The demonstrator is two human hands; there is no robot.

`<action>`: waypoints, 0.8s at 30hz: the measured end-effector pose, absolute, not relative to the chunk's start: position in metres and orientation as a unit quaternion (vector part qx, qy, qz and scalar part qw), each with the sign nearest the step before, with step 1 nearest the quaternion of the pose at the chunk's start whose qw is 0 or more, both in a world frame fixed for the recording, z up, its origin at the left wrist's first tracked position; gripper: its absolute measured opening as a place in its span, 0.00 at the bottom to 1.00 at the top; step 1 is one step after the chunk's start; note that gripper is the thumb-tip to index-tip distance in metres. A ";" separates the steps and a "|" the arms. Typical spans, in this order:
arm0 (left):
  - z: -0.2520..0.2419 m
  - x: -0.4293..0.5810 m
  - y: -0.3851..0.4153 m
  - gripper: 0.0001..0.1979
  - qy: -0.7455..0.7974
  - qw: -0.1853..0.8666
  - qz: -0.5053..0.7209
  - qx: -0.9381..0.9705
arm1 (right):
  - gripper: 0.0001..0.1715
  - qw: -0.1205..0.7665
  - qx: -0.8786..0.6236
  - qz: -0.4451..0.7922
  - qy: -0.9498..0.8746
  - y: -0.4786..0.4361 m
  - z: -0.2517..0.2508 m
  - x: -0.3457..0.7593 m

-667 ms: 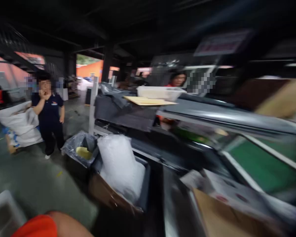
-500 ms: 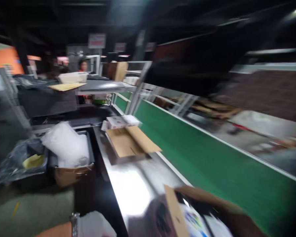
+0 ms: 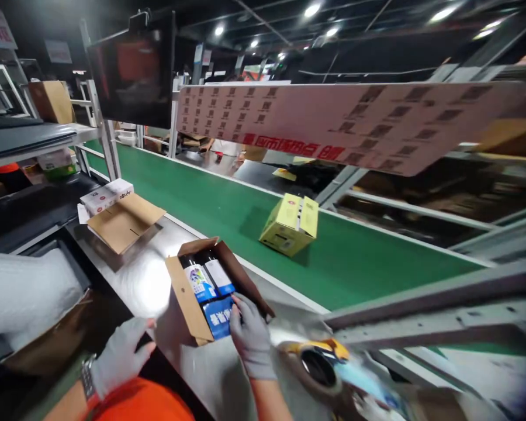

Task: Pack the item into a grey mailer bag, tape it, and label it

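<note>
Green conveyor belt (image 3: 355, 257) runs past my steel bench (image 3: 149, 286), carrying a yellow box (image 3: 290, 224). On the bench, just beside the belt, sits an open carton (image 3: 201, 280) of blue packets (image 3: 217, 316). My right hand (image 3: 251, 338) rests fingers on those packets, not clamped. My left hand (image 3: 119, 355) hovers open, left of the carton. A tape dispenser (image 3: 318, 359) lies right of the carton.

Your left hand (image 3: 120, 356), gloved, hovers palm down with fingers loosely spread, a watch at the wrist. Your right hand (image 3: 249, 336), also gloved, reaches forward, its fingers seemingly curled, though blur hides the grip.
</note>
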State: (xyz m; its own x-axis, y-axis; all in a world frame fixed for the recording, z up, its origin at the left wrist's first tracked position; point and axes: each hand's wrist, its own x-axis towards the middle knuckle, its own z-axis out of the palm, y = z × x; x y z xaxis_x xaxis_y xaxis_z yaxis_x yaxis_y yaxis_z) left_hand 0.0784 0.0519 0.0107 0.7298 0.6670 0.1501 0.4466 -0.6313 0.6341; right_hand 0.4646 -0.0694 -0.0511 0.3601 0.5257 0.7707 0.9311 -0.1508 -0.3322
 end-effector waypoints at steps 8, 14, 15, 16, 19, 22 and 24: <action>0.065 0.171 0.146 0.40 0.270 0.213 0.248 0.906 | 0.15 0.448 -0.654 -0.248 -0.556 -0.083 -0.058 0.470; 0.093 0.251 0.209 0.40 0.268 0.264 0.149 0.915 | 0.17 0.448 -0.661 -0.264 -0.541 -0.083 -0.055 0.463; 0.096 0.262 0.214 0.37 0.257 0.281 0.125 0.916 | 0.17 0.450 -0.662 -0.261 -0.539 -0.083 -0.052 0.461; 0.097 0.272 0.217 0.33 0.233 0.298 0.097 0.921 | 0.17 0.452 -0.668 -0.253 -0.535 -0.083 -0.047 0.459; 0.098 0.295 0.220 0.19 0.105 0.317 -0.010 0.943 | 0.17 0.443 -0.700 -0.216 -0.517 -0.081 -0.035 0.455; 0.097 0.309 0.223 0.17 -0.001 0.258 -0.090 0.962 | 0.14 0.423 -0.739 -0.185 -0.490 -0.081 -0.029 0.454; 0.099 0.316 0.231 0.29 -0.038 0.230 -0.118 0.965 | 0.12 0.411 -0.758 -0.189 -0.470 -0.081 -0.031 0.454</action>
